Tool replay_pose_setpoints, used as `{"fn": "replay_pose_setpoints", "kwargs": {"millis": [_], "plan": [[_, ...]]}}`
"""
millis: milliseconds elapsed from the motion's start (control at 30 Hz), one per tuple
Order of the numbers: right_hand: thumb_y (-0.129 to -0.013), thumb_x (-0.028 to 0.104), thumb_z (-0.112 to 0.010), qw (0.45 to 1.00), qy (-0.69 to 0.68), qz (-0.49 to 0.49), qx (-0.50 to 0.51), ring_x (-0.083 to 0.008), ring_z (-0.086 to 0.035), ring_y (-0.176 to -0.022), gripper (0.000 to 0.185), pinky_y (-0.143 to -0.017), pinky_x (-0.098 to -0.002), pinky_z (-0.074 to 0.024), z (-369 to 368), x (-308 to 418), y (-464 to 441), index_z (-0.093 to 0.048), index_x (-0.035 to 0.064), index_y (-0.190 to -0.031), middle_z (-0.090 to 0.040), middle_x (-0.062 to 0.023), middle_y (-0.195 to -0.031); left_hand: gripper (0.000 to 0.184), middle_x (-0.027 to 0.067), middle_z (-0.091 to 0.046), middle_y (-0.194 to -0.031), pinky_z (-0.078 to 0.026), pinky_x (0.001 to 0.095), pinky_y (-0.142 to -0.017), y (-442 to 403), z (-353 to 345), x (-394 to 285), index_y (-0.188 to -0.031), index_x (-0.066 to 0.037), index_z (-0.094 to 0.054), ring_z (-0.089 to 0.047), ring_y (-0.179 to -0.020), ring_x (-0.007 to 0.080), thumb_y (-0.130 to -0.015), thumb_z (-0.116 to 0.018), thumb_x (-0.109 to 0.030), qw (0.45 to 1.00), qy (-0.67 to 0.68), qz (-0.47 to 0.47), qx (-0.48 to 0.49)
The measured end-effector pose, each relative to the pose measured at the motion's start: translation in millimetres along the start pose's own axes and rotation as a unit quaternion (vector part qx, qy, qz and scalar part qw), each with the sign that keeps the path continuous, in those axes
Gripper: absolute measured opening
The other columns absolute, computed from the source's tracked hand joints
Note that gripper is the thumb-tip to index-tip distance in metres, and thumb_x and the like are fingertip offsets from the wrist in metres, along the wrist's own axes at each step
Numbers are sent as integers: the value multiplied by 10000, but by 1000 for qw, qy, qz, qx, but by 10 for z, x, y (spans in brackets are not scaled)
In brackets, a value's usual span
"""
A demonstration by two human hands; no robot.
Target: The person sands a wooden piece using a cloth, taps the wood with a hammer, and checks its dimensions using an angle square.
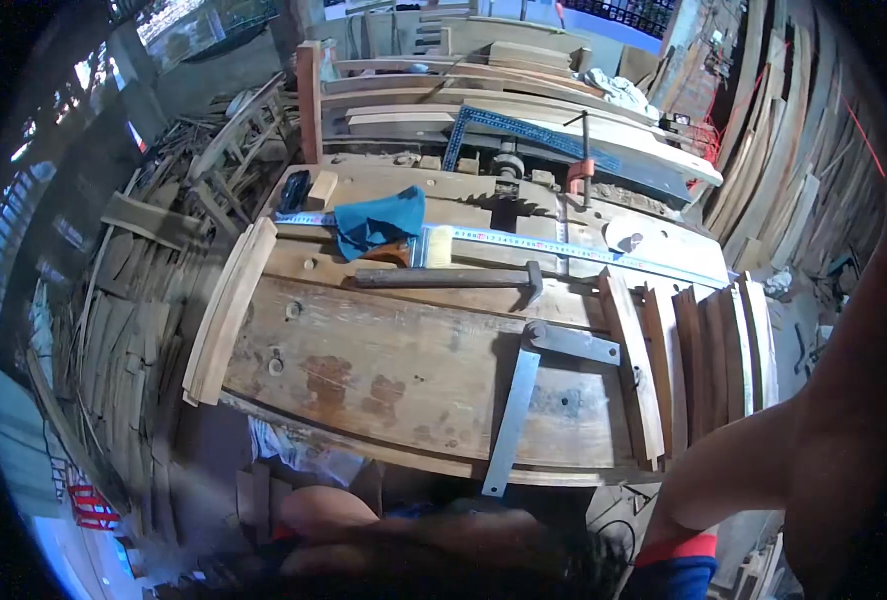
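Brown timber, scuffed and darkly stained, makes up the workbench point(444, 350) top, and across its right end stand several curved wooden pieces point(632, 360) in a row, side by side. A bare bent arm point(734, 460) rises just beside them at the near right. Both hands lie outside the view, so I cannot tell whether they are released, clenched or grasping something. Left of that row, a hinged metal bevel point(514, 415) rests opened at an angle, its long blade reaching the near edge. Farther off lies a hammer point(444, 279), head to the right, with a blue cloth point(379, 222) and a pale-bristled brush point(438, 248) touching each other behind its handle. A long measuring strip point(524, 241) runs past them from left to right. More wooden strips point(234, 315) lie together at the left end; a blue square point(524, 128) and an orange clamp point(581, 172) occupy the far side.
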State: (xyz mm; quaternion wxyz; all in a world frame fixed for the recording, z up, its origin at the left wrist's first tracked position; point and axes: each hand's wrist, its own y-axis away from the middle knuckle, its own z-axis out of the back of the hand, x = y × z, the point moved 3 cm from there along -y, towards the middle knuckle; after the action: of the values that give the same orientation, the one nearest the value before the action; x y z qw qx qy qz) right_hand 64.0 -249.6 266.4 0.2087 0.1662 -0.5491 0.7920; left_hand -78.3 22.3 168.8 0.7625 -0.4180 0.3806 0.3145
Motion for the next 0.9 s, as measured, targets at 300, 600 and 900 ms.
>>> {"fn": "replay_pose_setpoints", "kwargs": {"millis": [300, 600, 900], "plan": [[-879, 303, -827, 998, 37, -6, -41, -313, -635, -1172, 644, -937, -422, -541, 316, 351, -145, -550, 33, -1394, -639, -225, -1273, 552, 210, -673, -1249, -450, 453, -1077, 21, 239, -337, -1171, 19, -697, -628, -1207, 338, -1009, -557, -490, 999, 28, -8, -42], [-879, 314, -822, 994, 68, -6, -85, -319, -634, -1173, 644, -936, -424, -541, 635, 739, -226, -552, 32, -1390, -636, -229, -1276, 545, 206, -669, -1254, -448, 449, -1081, 57, 627, -986, -1181, 17, -690, -624, -1211, 332, -1010, -556, -483, 992, -21, -28, -120], [-879, 325, -818, 989, 86, -10, -117, -325, -633, -1174, 644, -936, -427, -542, 938, 1148, -245, -554, 31, -1387, -633, -234, -1278, 539, 203, -665, -1259, -445, 445, -1084, 199, 837, -1663, -1192, 15, -683, -620, -1215, 326, -1010, -555, -476, 980, -88, -59, -167]]}}
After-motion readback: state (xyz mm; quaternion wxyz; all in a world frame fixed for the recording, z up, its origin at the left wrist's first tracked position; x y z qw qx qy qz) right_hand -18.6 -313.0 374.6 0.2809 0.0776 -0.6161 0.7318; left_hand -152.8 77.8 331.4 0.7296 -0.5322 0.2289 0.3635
